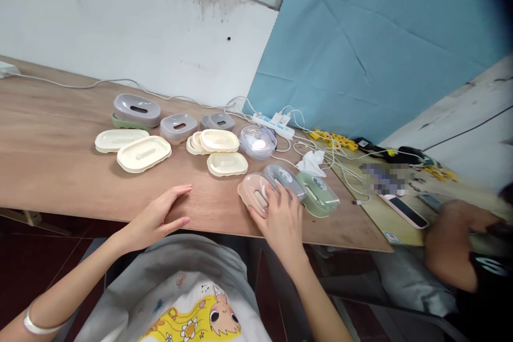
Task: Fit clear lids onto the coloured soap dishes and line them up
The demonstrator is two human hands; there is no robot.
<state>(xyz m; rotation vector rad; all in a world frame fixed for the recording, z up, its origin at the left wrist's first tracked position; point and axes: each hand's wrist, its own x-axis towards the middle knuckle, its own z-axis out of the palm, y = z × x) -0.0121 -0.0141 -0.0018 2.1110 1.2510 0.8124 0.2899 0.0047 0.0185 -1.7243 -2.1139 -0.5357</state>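
My right hand rests on a pink oval box at the table's near edge, fingers spread over its lid. Beside the pink box lie a grey-lidded box and a green box. My left hand lies flat and open on the wooden table, holding nothing. Further back sit cream oval lids, a second cream pair, one more cream lid, grey box tops, and a clear bowl-like box.
A white power strip with tangled cables lies at the back. To the right are yellow parts, a crumpled tissue and a phone. Another person's arm rests on the neighbouring table.
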